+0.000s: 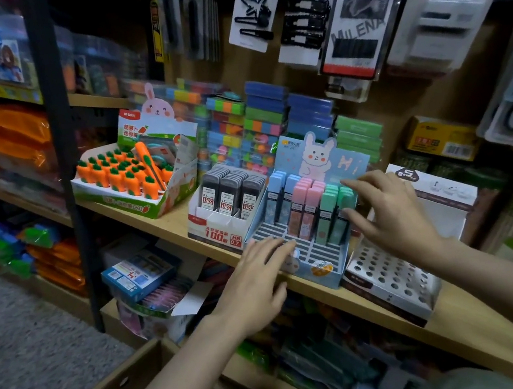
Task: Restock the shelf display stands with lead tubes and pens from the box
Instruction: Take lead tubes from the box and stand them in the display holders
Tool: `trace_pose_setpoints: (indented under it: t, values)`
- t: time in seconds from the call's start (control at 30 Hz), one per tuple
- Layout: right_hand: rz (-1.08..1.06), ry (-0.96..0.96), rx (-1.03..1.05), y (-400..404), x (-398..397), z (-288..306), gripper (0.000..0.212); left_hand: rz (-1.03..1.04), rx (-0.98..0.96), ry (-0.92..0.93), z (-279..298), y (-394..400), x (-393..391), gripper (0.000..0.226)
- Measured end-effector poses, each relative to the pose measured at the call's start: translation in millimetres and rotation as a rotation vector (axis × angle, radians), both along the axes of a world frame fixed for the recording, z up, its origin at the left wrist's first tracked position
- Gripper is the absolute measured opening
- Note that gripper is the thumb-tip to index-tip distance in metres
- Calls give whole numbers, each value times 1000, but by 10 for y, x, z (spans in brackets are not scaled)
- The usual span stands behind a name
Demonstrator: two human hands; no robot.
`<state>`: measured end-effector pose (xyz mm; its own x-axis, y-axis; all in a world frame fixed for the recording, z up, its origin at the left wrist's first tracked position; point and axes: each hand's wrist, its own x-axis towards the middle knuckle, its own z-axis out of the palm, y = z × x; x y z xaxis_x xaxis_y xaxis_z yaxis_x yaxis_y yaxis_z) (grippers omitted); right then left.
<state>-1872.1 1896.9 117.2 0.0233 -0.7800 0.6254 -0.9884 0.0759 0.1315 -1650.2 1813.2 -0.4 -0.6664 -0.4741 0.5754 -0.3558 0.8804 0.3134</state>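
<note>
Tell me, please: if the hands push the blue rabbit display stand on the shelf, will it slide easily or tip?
The blue rabbit display stand looks like thin card, so it is probably light and would slide on the smooth wooden shelf. Its tubes fill only the back rows beneath a tall backboard, so it may tip backward. The card would likely flex under a hard push.

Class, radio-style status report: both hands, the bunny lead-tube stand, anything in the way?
Left hand open, on blue bunny stand front. Right hand open, fingers at green tubes. Front slots empty. Nothing blocking.
</note>
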Motion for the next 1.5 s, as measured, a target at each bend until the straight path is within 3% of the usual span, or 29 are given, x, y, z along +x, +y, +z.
trace_pose_setpoints:
  t: [0.1, 0.17, 0.23, 0.37, 0.47, 0.53, 0.6, 0.67, 0.73, 0.8, 0.9, 1.1, 1.23, 1.3, 1.37, 1.5]
  values:
    - [262, -234, -90, 61, 370, 16, 18, -60, -89, 127, -14, 86, 163, 43]
    - [426, -321, 83, 88, 719, -110, 4, -60, -103, 138, -91, 157, 343, 30]
    - [539, -338, 397, 81, 1073, -388, 7, 6, -51, 56, -254, 221, 589, 29]
    - [580, -293, 1007, 4, 1678, -1225, 13, 259, 489, -253, -742, 389, 1313, 20]
    - [520, -355, 1243, 17, 2008, -2000, 14, 459, 859, -314, -1343, 628, 1843, 13]
    - [465, -432, 1292, 61, 2171, -2498, 14, 616, 1085, -125, -1728, 836, 2056, 12]
    - [397, -536, 1361, 107, 2319, -2942, 15, 853, 1264, 132, -2036, 1023, 2106, 27]
    - [348, -638, 1410, 169, 2434, -3313, 16, 1104, 1368, 343, -2360, 1212, 2059, 22]
    - [309, -701, 1416, 228, 2521, -3594, 14, 1325, 1433, 431, -2639, 1427, 1949, 12]
    - [250, -752, 1414, 289, 2594, -3836, 13, 1472, 1513, 393, -2832, 1644, 1806, 26]
    - [215, -789, 1385, 368, 2693, -4151, 21, 1573, 1561, 228, -2933, 1824, 1595, 48]
    - [196, -836, 1346, 416, 2767, -4478, 23, 1639, 1434, 42, -2963, 1896, 1348, 53]
    - [179, -907, 1337, 416, 2791, -4582, 26, 1540, 1270, 79, -3013, 1969, 1338, 45]
    - [167, -919, 1313, 423, 2801, -4600, 30, 1586, 1232, 185, -3027, 1964, 1369, 41]
    - [166, -896, 1284, 436, 2819, -4590, 28, 1681, 1266, 268, -3063, 1917, 1436, 39]
    - [161, -903, 1291, 498, 2926, -4556, 27, 1612, 1354, 247, -3151, 1905, 1506, 49]
